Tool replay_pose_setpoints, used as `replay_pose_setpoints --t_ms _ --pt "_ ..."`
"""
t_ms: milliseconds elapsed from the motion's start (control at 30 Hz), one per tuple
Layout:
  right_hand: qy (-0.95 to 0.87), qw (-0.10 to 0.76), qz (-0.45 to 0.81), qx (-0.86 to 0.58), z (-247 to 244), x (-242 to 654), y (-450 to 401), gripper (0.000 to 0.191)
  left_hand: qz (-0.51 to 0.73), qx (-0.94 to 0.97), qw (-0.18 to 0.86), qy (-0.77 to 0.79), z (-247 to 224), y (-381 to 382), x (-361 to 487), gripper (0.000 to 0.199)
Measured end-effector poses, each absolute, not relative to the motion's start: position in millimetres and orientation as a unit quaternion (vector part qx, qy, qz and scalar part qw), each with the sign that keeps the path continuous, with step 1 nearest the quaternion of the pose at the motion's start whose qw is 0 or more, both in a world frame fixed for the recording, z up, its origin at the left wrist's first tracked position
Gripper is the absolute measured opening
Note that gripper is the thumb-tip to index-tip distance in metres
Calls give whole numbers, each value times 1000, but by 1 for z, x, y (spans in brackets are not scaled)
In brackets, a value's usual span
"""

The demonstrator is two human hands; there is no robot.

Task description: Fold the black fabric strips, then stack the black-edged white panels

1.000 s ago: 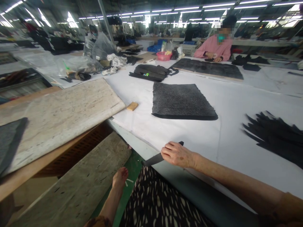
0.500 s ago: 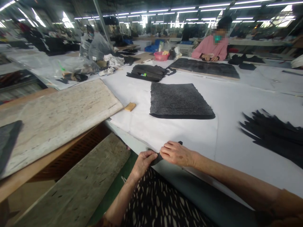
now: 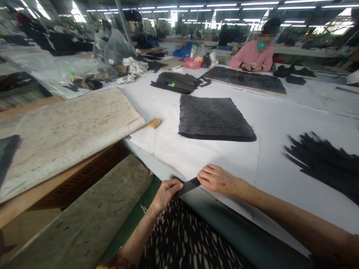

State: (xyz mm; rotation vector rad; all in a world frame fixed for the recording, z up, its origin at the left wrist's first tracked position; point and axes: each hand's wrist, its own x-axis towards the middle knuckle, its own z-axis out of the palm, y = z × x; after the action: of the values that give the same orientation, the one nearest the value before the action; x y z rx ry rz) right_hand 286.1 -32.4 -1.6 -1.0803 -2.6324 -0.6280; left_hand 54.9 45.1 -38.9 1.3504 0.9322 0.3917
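A narrow black fabric strip [image 3: 188, 185] spans the near edge of the white table [image 3: 275, 123]. My left hand [image 3: 166, 192] pinches its left end just off the table edge. My right hand [image 3: 218, 179] presses or grips its right end on the table, fingers curled over it. A dark grey fuzzy fabric stack [image 3: 212, 117] lies flat in the middle of the table beyond my hands. A pile of black strips [image 3: 325, 160] lies to the right.
A pale stone-like slab [image 3: 64, 130] rests on a wooden bench at left, with a small tan block [image 3: 154, 123] by its corner. A black bag [image 3: 176, 82] and a long dark sheet [image 3: 246, 79] lie farther back, where a person in pink [image 3: 252, 56] works.
My left hand came up from below and took the strip's left end. My right hand slid slightly right along the strip, exposing more of it between the hands.
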Motion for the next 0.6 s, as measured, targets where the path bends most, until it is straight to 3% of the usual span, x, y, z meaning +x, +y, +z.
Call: replay_pose_setpoints --t_ms 233,600 --pt "-916 123 -222 -310 0 270 -22 23 157 596 644 453 -32 37 22 39" --pt "-883 88 -232 -398 -7 295 -38 23 153 623 612 462 -19 32 18 40"
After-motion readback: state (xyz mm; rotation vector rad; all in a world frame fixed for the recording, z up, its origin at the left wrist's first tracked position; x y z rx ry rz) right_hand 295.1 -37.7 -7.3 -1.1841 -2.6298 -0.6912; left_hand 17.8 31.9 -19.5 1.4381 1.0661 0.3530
